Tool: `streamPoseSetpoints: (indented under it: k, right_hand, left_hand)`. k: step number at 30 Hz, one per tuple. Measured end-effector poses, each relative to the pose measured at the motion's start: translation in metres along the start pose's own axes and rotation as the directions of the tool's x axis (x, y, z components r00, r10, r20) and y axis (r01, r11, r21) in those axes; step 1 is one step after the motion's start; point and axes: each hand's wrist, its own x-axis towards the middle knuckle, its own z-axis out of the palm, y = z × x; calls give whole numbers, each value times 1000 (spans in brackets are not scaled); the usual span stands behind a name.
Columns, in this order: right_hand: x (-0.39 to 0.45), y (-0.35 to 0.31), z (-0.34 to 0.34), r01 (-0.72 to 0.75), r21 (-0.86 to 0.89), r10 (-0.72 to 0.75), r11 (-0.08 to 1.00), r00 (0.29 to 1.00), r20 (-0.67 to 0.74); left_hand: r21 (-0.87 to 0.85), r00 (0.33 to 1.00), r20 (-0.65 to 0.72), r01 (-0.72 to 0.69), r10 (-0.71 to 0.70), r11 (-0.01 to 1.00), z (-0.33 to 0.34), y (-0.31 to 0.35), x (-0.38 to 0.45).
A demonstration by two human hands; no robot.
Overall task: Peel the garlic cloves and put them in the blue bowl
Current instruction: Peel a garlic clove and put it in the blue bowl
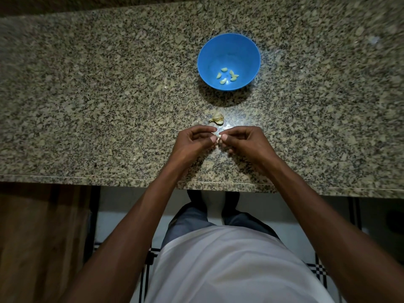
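Note:
A blue bowl (229, 43) stands on the granite counter, with several peeled garlic cloves (227, 75) lying in its bottom. Nearer to me, a partial garlic bulb (217, 118) in its pale skin rests on the counter. Just in front of it, my left hand (192, 141) and my right hand (244, 142) meet fingertip to fingertip. Between them they pinch one small pale garlic clove (217, 134), mostly hidden by the fingers.
The speckled granite counter (87, 95) stretches wide to both sides of the bowl. Its front edge (109, 179) runs just below my wrists. A wooden cabinet face (39, 237) is at the lower left, and tiled floor shows beneath.

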Motion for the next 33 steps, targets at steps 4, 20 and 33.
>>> streamPoseSetpoints:
  k: [4, 20, 33]
  right_hand:
    - [1, 1, -1, -41, 6, 41, 999, 999, -14]
    - [-5, -1, 9, -111, 215, 104, 970, 994, 44]
    - [-1, 5, 11, 176, -176, -188, 969, 980, -58]
  left_hand:
    - [200, 996, -26, -75, 82, 977, 2, 3, -3]
    - [578, 891, 29, -385, 453, 720, 4, -4, -1]
    - [604, 966, 108, -251, 234, 756, 4, 4, 2]
